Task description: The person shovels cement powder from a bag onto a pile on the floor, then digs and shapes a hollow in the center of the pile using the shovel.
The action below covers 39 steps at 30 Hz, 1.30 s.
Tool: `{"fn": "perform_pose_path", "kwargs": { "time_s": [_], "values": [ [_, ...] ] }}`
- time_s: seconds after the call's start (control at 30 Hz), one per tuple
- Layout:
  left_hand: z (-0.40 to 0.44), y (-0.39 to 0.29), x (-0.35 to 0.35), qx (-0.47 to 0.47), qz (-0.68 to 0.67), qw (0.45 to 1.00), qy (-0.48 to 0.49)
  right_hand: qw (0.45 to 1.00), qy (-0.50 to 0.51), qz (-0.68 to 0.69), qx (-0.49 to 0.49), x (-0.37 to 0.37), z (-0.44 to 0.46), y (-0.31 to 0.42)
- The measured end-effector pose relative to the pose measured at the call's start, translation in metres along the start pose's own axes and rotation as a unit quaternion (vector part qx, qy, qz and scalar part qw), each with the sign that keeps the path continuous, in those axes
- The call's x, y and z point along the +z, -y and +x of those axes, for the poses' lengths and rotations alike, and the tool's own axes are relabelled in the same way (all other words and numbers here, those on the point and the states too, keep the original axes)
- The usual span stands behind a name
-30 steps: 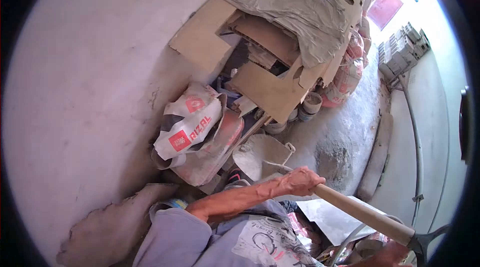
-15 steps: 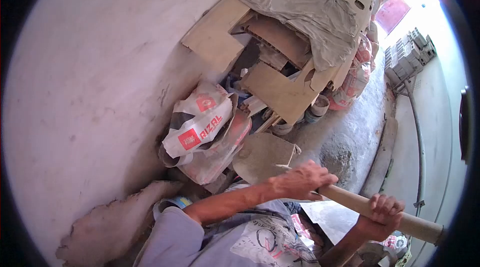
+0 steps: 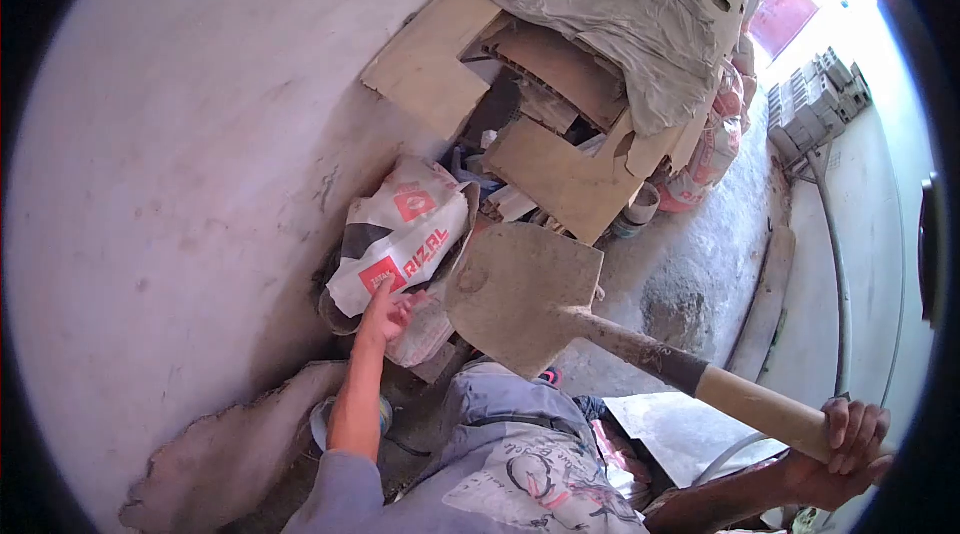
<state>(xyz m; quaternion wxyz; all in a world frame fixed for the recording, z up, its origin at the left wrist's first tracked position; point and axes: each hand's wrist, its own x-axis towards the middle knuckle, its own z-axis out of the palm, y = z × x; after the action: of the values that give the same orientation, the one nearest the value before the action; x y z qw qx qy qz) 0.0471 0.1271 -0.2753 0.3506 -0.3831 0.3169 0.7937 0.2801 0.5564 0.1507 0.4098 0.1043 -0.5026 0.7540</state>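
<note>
My right hand [image 3: 853, 444] is wrapped round the wooden handle of a shovel [image 3: 525, 284], near the lower right of the head view. The shovel's broad, dusty blade hangs in front of me, toward the middle. My left hand [image 3: 390, 314] is off the shovel, its fingers stretched out at a white paper cement bag [image 3: 400, 234] with red RIZAL print. Whether the fingertips touch the bag, I cannot tell. Below that bag lies a second, dusty bag [image 3: 425, 334], partly hidden by my hand and the blade.
Plywood sheets [image 3: 560, 179] and a grey cloth [image 3: 620, 24] cover a pile ahead. A bucket [image 3: 637, 209] and filled sacks [image 3: 710, 154] stand beside it. Concrete blocks [image 3: 815, 104] and a long pipe [image 3: 838, 274] line the right wall. A torn board [image 3: 220, 449] leans at lower left.
My left hand has let go of the shovel handle and moved left to the cement bag. My right hand has shifted to the right and down; the blade has risen into fuller view.
</note>
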Motion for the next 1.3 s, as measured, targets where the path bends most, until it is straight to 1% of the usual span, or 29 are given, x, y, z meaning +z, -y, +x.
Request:
{"fn": "perform_pose_path", "kwargs": {
  "time_s": [0.03,0.13,0.23,0.33,0.43,0.53,0.63,0.67,0.73,0.77,0.87,0.97,1.07,1.13,1.2,1.27,1.3],
  "values": [
    [0.009,-0.001,-0.006,-0.019,-0.061,0.998,0.026,1.0,0.012,0.002,0.002,0.003,0.003,-0.002],
    [0.03,0.003,-0.007,0.063,-0.149,0.987,-0.01,1.0,-0.012,-0.016,0.011,0.016,0.002,-0.014],
    [0.041,0.006,-0.012,0.081,-0.214,0.973,0.005,0.999,0.009,-0.028,0.03,0.007,0.001,-0.02],
    [0.027,-0.004,-0.005,0.12,-0.219,0.968,0.011,0.999,0.002,-0.018,0.032,0.013,0.003,-0.029],
    [0.01,-0.033,0.005,0.139,-0.207,0.967,0.056,0.999,0.013,-0.008,0.044,0.031,0.008,-0.043],
    [-0.003,-0.052,0.016,0.156,-0.207,0.96,0.107,0.999,-0.01,-0.007,0.031,0.046,0.014,-0.056],
    [-0.012,-0.066,0.022,0.184,-0.227,0.949,0.115,0.999,0.005,0.014,0.044,0.055,0.024,-0.063],
    [-0.011,-0.069,0.021,0.195,-0.234,0.945,0.119,0.999,-0.005,0.009,0.042,0.061,0.026,-0.069],
    [-0.012,-0.077,0.017,0.186,-0.27,0.935,0.132,0.999,-0.023,0.002,0.04,0.077,0.029,-0.085],
    [-0.012,-0.081,0.015,0.182,-0.287,0.93,0.14,0.999,0.01,0.018,0.044,0.077,0.032,-0.093],
    [-0.013,-0.09,0.009,0.199,-0.291,0.92,0.171,0.998,-0.003,0.018,0.06,0.097,0.035,-0.122],
    [-0.016,-0.099,0.008,0.205,-0.299,0.919,0.154,0.997,-0.017,0.04,0.057,0.117,0.033,-0.164],
    [-0.032,-0.101,0.024,0.249,-0.271,0.916,0.159,0.998,-0.022,0.034,0.055,0.131,0.024,-0.216],
    [-0.043,-0.102,0.037,0.246,-0.28,0.916,0.147,0.996,-0.071,-0.026,0.048,0.152,0.012,-0.251],
    [-0.045,-0.1,0.042,0.236,-0.285,0.918,0.141,0.994,-0.05,-0.098,0.022,0.161,-0.002,-0.285],
    [-0.045,-0.097,0.044,0.219,-0.284,0.923,0.139,0.991,-0.041,-0.115,0.046,0.17,-0.015,-0.308],
    [-0.047,-0.095,0.045,0.21,-0.261,0.927,0.169,0.992,-0.036,-0.111,0.044,0.172,-0.02,-0.318]
  ]
}}
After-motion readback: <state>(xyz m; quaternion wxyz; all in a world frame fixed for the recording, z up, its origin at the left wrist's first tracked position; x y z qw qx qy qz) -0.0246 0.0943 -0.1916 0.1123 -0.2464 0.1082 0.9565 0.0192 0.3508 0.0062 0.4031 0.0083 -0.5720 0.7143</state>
